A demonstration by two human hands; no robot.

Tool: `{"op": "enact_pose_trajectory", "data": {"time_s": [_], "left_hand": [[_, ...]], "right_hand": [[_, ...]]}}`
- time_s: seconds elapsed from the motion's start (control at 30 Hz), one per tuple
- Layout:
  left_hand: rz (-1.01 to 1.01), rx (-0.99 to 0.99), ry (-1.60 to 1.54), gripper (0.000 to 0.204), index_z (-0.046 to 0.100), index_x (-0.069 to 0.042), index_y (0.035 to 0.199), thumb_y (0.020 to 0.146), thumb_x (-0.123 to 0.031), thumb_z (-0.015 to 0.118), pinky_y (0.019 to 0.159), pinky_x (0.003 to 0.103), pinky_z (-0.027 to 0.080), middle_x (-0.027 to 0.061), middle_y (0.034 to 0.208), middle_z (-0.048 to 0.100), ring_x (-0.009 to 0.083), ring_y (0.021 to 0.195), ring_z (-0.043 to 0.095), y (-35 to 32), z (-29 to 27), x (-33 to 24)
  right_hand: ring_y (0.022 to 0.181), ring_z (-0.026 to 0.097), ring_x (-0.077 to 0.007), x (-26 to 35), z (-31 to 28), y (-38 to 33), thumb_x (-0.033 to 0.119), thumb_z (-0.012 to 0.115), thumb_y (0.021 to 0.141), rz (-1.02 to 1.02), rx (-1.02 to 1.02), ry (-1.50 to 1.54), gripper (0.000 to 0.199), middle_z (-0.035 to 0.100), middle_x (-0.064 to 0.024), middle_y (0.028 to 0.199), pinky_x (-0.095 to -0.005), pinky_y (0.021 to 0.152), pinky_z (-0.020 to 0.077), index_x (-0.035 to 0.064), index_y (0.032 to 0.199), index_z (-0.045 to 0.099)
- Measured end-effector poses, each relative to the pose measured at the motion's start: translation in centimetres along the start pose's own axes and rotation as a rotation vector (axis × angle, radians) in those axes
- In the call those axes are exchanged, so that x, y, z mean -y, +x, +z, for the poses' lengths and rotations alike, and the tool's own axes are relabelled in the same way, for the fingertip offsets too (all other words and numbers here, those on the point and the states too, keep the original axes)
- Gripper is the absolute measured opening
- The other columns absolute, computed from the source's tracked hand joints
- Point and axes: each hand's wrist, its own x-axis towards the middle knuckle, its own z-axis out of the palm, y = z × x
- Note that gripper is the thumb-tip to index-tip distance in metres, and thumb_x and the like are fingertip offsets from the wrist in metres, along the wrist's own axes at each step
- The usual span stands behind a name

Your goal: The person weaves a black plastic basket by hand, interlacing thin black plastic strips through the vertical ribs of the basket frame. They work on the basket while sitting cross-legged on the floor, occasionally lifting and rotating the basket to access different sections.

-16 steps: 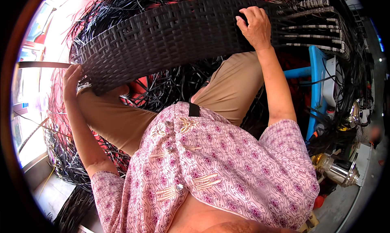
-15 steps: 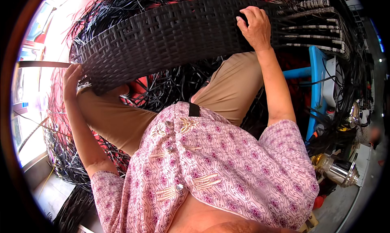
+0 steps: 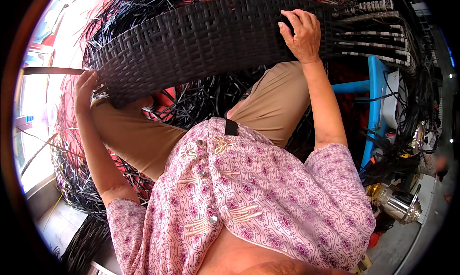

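A long panel of dark woven strips (image 3: 201, 40) lies across my knees, curving from far right down to the left. At its left end my left hand (image 3: 85, 89) is closed, and a flat dark strip (image 3: 52, 70) runs out leftward from its fingertips. My right hand (image 3: 305, 35) rests on the right part of the panel, thumb and fingers apart and slightly bent, with nothing seen in them. Beyond that hand, bare frame bars wrapped in black and pale bands (image 3: 373, 45) continue from the weave.
Loose black strips (image 3: 201, 98) pile around my legs and behind the panel. To the right stand a blue plastic stool (image 3: 375, 93) with a white container (image 3: 392, 97), and a jar with a shiny metal lid (image 3: 395, 202). A bundle of dark strips (image 3: 86, 246) lies at lower left.
The outer part of the strip at my left hand has risen slightly. My right hand has shifted down a little on the panel.
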Motion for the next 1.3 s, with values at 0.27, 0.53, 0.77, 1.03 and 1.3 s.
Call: {"op": "enact_pose_trajectory", "data": {"time_s": [0.27, 0.53, 0.77, 1.03, 1.3], "left_hand": [[0.017, 0.017, -0.012, 0.019, 0.066, -0.004, 0.105, 0.097, -0.021, 0.061, 0.075, 0.024, 0.046, 0.0003, 0.094, 0.066, 0.0085, 0.083, 0.059, 0.9, -1.7, 1.8], [-0.014, 0.022, -0.042, 0.019, 0.065, -0.003, 0.104, 0.097, -0.020, 0.060, 0.083, 0.029, 0.051, 0.0020, 0.097, 0.066, 0.0116, 0.090, 0.063, 0.0, -1.0, 0.4], [0.001, -0.043, -0.043, 0.012, 0.066, -0.009, 0.102, 0.096, -0.019, 0.065, 0.067, 0.019, 0.043, -0.0068, 0.083, 0.061, 0.0024, 0.075, 0.054, -0.3, -0.1, 0.1], [0.055, -0.013, -0.012, 0.019, 0.066, -0.003, 0.103, 0.096, -0.021, 0.062, 0.074, 0.025, 0.049, 0.0017, 0.092, 0.067, 0.0096, 0.082, 0.060, -0.4, 0.0, -0.3], [0.415, -0.764, 1.004, 0.021, 0.072, -0.008, 0.101, 0.091, -0.027, 0.067, 0.082, 0.033, 0.050, 0.0078, 0.093, 0.070, 0.0184, 0.089, 0.065, -2.4, 3.7, -3.2]], "right_hand": [[0.094, 0.057, -0.0233, 0.6, 1.1, 1.0, 0.012, 0.069, 0.074, -0.050, -0.013, 0.093, 0.023, 0.060, -0.0007, 0.095, -0.0382, 0.081, 0.0447, 0.0147, 0.097, 0.067], [0.089, 0.056, -0.0226, 1.1, 1.7, 1.7, 0.016, 0.070, 0.075, -0.045, -0.001, 0.117, 0.017, 0.061, 0.0006, 0.091, -0.0378, 0.079, 0.0446, 0.0144, 0.092, 0.065], [0.087, 0.056, -0.0213, 1.4, 2.3, 2.1, 0.020, 0.071, 0.077, -0.036, 0.019, 0.110, 0.016, 0.060, 0.0020, 0.087, -0.0374, 0.079, 0.0444, 0.0166, 0.093, 0.069], [0.086, 0.055, -0.0219, 2.2, 1.2, 2.4, 0.025, 0.073, 0.079, -0.023, 0.076, 0.047, 0.022, 0.057, 0.0013, 0.087, -0.0390, 0.079, 0.0442, 0.0195, 0.099, 0.072], [0.092, 0.056, -0.0243, 3.2, 2.3, 1.0, 0.017, 0.072, 0.077, -0.006, -0.033, 0.196, 0.022, 0.060, -0.0018, 0.101, -0.0391, 0.080, 0.0442, 0.0114, 0.098, 0.069]]}}
